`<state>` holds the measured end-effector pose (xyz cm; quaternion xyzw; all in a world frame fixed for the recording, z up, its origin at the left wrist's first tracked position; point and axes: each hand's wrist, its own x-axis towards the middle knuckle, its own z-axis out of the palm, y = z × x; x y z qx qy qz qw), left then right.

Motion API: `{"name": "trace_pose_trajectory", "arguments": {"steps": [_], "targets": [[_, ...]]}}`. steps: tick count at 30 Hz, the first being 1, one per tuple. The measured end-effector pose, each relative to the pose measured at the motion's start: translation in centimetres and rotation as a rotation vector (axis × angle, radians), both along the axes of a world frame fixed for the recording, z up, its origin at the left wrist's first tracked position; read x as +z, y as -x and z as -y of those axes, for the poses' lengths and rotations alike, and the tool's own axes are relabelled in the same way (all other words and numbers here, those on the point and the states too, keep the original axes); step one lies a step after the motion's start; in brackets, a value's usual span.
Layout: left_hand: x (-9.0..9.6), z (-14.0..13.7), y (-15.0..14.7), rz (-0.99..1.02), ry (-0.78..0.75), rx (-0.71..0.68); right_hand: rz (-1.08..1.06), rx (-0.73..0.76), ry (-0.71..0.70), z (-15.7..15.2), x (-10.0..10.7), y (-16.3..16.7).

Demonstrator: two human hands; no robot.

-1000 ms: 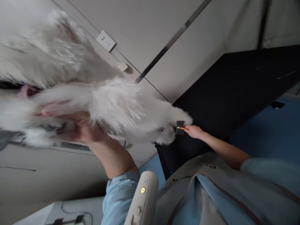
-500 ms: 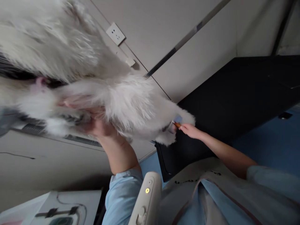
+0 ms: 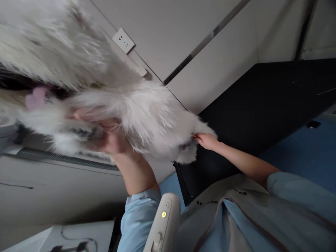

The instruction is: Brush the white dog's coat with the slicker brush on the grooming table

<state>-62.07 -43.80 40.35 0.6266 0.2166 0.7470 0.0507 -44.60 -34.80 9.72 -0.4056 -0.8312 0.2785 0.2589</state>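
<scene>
A white, long-haired dog (image 3: 147, 112) fills the left and middle of the view, its pink tongue (image 3: 36, 98) showing at the left. My left hand (image 3: 111, 138) is wrapped under the dog's front leg, where a furry paw (image 3: 84, 134) with greyish pads shows; the fur hides part of the fingers. At the dog's far end, over the black table, my right hand (image 3: 206, 140) is closed in a pinch on a small brush with an orange-brown handle. Only a trace of this brush shows now, because fingers and fur cover its head.
The black grooming table (image 3: 236, 105) extends to the right along the pale wall. On that wall sits a socket (image 3: 124, 41). A ribbed hose (image 3: 68, 159) runs below the dog at left. A white device with a yellow light (image 3: 164, 224) stands close in front of me.
My right hand has moved slightly up into the fur, and the brush head has gone from sight. The dog's tongue sticks out further. My left hand keeps its hold.
</scene>
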Motion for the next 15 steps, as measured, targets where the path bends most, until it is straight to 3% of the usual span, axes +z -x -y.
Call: {"name": "trace_pose_trajectory", "arguments": {"steps": [3, 6, 9, 15], "targets": [[-0.3, 0.2, -0.1, 0.021, 0.06, 0.07, 0.123, -0.078, 0.064, 0.1, -1.3, -0.8], [-0.3, 0.3, 0.0, -0.006, 0.058, 0.109, 0.064, -0.027, 0.054, 0.6, -1.2, -1.2], [-0.1, 0.3, -0.5, -0.054, 0.003, 0.059, -0.019, 0.052, -0.009, 0.5, -0.2, -0.9], [0.1, 0.7, -1.9, 0.005, 0.038, -0.032, 0.198, -0.028, 0.028, 0.1, -0.2, -1.6]]}}
